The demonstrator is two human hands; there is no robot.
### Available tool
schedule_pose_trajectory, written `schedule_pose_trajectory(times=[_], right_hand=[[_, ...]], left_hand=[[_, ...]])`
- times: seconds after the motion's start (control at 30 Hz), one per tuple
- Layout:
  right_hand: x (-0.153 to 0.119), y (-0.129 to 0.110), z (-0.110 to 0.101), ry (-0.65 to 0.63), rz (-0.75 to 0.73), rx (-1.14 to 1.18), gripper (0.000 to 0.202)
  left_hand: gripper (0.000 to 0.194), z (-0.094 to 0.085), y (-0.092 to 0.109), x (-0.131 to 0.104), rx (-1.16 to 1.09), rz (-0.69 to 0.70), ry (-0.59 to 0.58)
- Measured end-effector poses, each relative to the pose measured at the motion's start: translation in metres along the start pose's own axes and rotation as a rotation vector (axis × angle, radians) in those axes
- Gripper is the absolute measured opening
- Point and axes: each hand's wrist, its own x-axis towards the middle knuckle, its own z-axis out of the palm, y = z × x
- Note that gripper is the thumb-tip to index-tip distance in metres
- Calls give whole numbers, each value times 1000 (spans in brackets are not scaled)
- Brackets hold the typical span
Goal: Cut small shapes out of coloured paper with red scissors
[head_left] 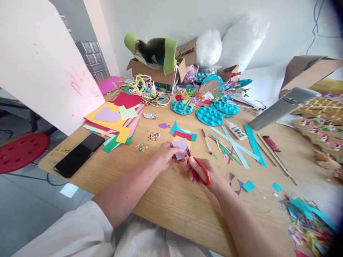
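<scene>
My left hand (168,156) pinches a small light-purple paper piece (179,147) near the middle of the view. Faint drawn lines show on the paper. In my right hand (201,174) are red-handled scissors (205,175), their blades at the paper's right edge. Just beyond the paper lie yellow, red and blue paper pieces (184,135). A purple paper fish (164,125) rests on the table a little farther back. Two small heaps of coloured paper dots (154,136) are to the left of it, nearer me.
On the wooden table (160,200), a black phone (79,155) and stacked coloured paper (107,117) lie left. Paper strips, a glue bottle (237,130), a pen (207,141) and a grey tumbler (284,109) stand or lie right. Scraps (311,225) pile at front right; blue discs (209,116) sit behind.
</scene>
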Motion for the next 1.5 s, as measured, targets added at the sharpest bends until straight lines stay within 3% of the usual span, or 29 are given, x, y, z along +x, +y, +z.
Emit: schedule_pose_trajectory(times=[0.2,0.37,0.6,1.07,1.5], right_hand=[[-1,-3,-3,-64,9,-23,55],[-2,-3,-5,-51,19,-46,56],[-3,-2,-6,-98,47,-89,54],[-1,-1,-7,-133,84,-105,53],[2,5,-5,-109,52,-70,50]], left_hand=[[15,-8,7,5,47,59,71],[14,-16,12,9,212,108,128],[20,-20,16,10,353,147,104],[21,-23,24,5,468,65,-1],[20,-25,22,7,368,54,-6]])
